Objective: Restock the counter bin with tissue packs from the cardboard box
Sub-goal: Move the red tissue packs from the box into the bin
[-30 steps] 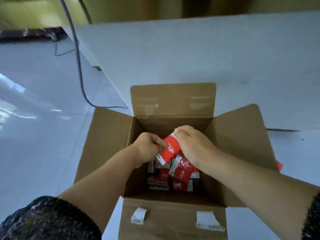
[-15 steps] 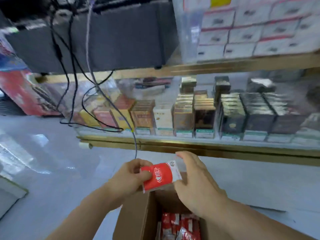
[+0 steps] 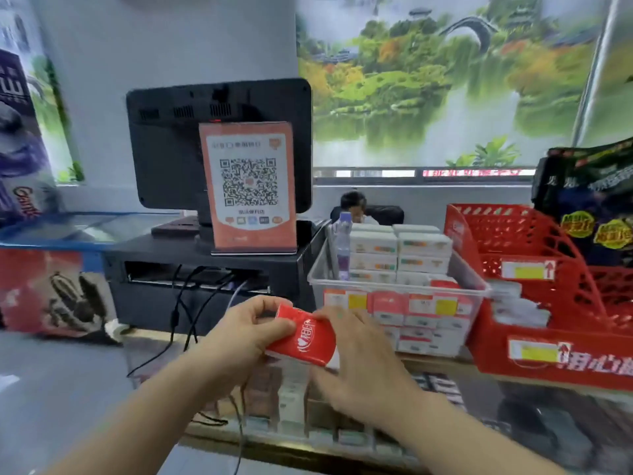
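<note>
Clock directions are reckoned from the red tissue pack (image 3: 303,341), which I held in the air below mid-frame, tilted with its left end higher. My left hand (image 3: 239,332) grasped that left end, thumb on top and fingers curled beneath. My right hand (image 3: 363,371), somewhat blurred, clasped the right end, thumb along the upper edge and fingertips under the lower one. The clear counter bin (image 3: 404,289) stood at 1 o'clock, the lower left corner of its front wall just beside my right thumb and its front rim above the pack. White packs (image 3: 397,245) were stacked above the rim on the bin's far side, and a bottle (image 3: 343,245) stood upright against its left wall. A lower row lay just behind the front rim, where some room showed. A red mesh basket (image 3: 534,303) flanked the bin at 3 o'clock, their sides close together. At 11 o'clock a black monitor (image 3: 171,149) and a QR sign (image 3: 250,186) stood on a black base (image 3: 164,269), with cables (image 3: 181,313) hanging down at 10 o'clock, near my left hand. The glass counter (image 3: 513,406) stretched beneath my right forearm from 4 to 6 o'clock.
</note>
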